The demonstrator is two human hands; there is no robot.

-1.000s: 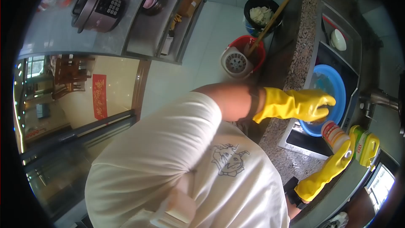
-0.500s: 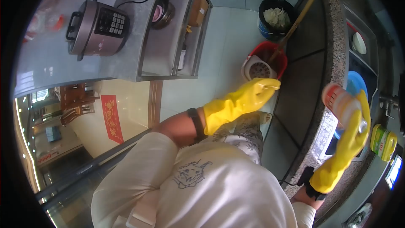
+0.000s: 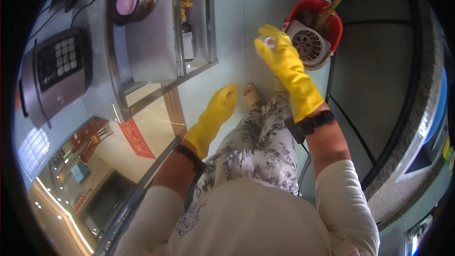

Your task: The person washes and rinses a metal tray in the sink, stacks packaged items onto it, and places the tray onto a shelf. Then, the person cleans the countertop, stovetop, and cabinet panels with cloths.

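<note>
Shiny whitish round-ended object, partly hidden within yellow-rubber-gloved right hand, fingers curled around it, presumably for secure grip, above grey-tiled floor near red plastic mop bucket. On yellow-rubber-gloved left hand, loosely curled fingers, contents unclear.

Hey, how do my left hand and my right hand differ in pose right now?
Your left hand sits lower in view, while your right hand is higher, near the red bucket. The left hand slants up rightward; the right hand slants up leftward. A small shiny thing shows at the right hand, none at the left hand. Both wear yellow gloves.
</note>
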